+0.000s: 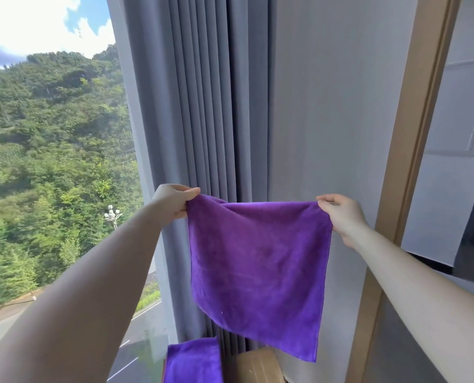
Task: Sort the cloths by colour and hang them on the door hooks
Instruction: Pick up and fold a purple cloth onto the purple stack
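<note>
A purple cloth (258, 266) hangs spread out in the air in front of the grey curtain and wall. My left hand (172, 201) pinches its top left corner. My right hand (340, 217) pinches its top right corner, so the top edge runs nearly level between them. A second purple cloth (193, 362) lies at the bottom of the view, below the held one. No door hooks are in view.
A large window (53, 161) fills the left, with grey curtains (202, 106) beside it. A pale wall (335, 106) and a tan wooden frame (412, 134) stand to the right. A brown cardboard-like surface (258, 366) lies under the held cloth.
</note>
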Demonstrator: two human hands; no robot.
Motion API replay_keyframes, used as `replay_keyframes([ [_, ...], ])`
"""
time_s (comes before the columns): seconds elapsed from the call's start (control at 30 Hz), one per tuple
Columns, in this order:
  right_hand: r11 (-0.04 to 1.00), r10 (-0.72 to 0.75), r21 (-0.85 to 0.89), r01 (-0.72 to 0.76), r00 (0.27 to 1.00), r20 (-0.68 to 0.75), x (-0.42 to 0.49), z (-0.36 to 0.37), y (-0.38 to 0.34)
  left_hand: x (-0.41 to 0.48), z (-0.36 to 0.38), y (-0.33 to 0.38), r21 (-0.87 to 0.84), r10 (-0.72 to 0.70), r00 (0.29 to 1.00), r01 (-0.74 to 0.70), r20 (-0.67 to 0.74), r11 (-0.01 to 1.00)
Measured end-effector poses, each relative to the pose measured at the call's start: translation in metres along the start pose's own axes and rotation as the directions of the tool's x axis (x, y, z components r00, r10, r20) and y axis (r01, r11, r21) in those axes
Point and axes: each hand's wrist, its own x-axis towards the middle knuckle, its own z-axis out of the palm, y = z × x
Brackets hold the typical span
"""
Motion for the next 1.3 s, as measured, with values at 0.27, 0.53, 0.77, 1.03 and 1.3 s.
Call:
replay_keyframes([
  [0.27,0.996,0.02,0.088,-0.019,1.0,-0.015,0.004,-0.019,-0.016,-0.004,-0.011,0.011,-0.168,0.044,0.995,-0.028,0.088,0.985],
  [0.53,0.979,0.045,0.193,-0.066,0.992,0.115,0.01,-0.032,-0.029,-0.009,-0.014,0.012,-0.201,0.055,0.989,-0.027,0.137,0.979],
  [0.77,0.991,-0.016,0.131,0.005,0.997,0.079,0.013,-0.033,-0.036,-0.012,-0.008,0.015,-0.118,0.099,0.991,-0.088,0.09,0.989],
  [1.03,0.999,-0.051,-0.007,0.052,0.997,0.059,0.016,-0.041,-0.039,-0.007,-0.012,0.016,0.279,0.145,0.989,-0.143,0.012,0.95],
  [1.3,0.984,-0.113,-0.139,0.111,0.994,-0.005,0.023,-0.049,-0.039,-0.002,-0.012,0.018,0.417,0.203,0.979,-0.197,0.031,0.887],
])
